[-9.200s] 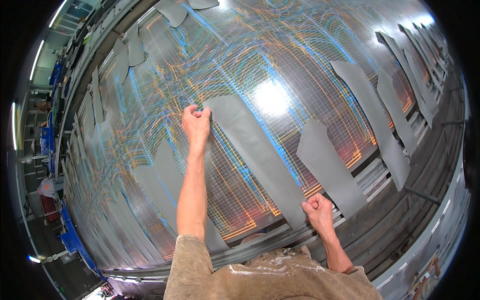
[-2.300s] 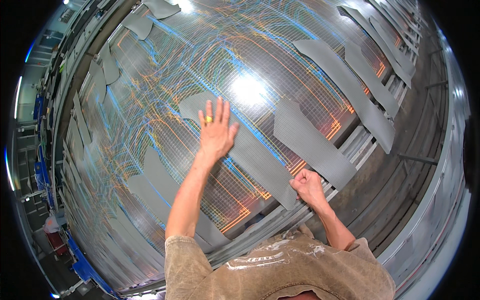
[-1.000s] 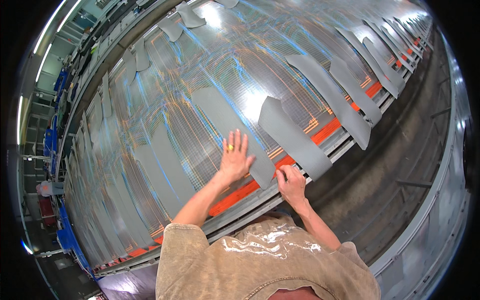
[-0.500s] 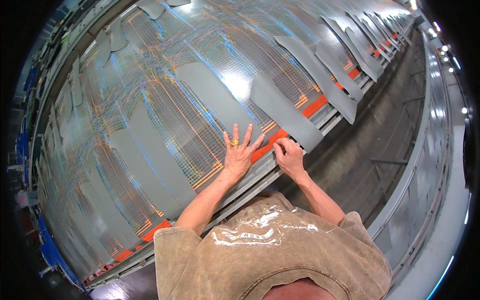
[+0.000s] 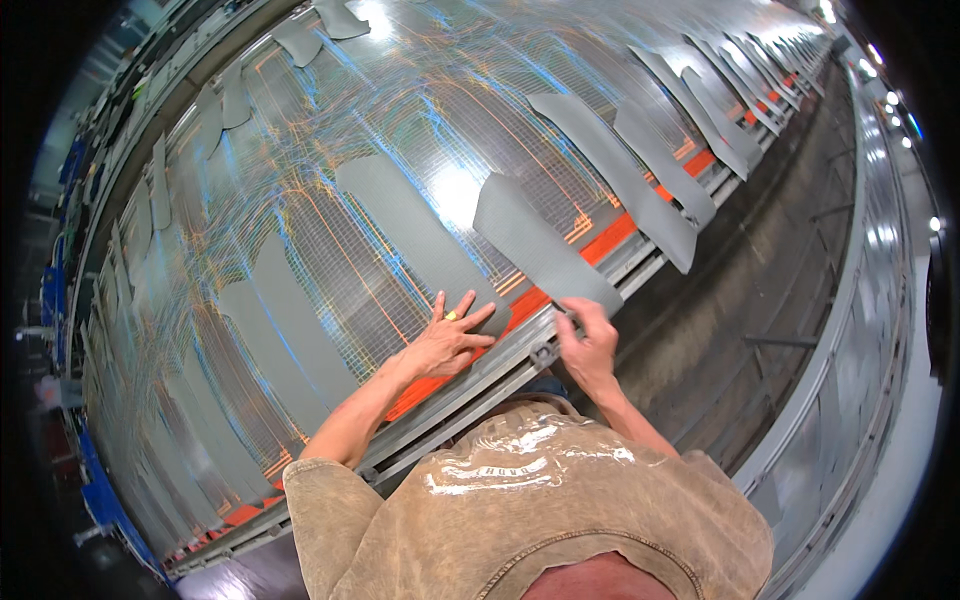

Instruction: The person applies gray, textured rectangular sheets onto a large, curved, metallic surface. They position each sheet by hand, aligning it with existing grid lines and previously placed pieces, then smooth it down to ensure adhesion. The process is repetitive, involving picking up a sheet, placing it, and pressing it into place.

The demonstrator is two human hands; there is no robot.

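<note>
My left hand [image 5: 455, 340], a yellow ring on one finger, lies with fingers spread over the near end of a long grey sheet strip [image 5: 415, 230]. To its right, my right hand [image 5: 590, 345] is closed, thumb and forefinger at the near corner of a second grey strip [image 5: 540, 240] where that strip crosses the table edge. The fingertips seem to pinch this corner, partly hidden by the hand itself. Both strips lie flat on a wide table [image 5: 370, 290] covered with fine grid lines and blue and orange lines.
A red-orange band [image 5: 610, 238] and a metal rail [image 5: 460, 408] run along the table's near edge. More grey strips [image 5: 610, 165] lie to the right, some overhanging the rail. Others [image 5: 280, 330] lie to the left. Beyond the rail is a dark gap [image 5: 720, 310].
My left hand has turned so its fingers point more to the right. My right hand has shifted right, onto the second strip's corner. The whole view has moved slightly.
</note>
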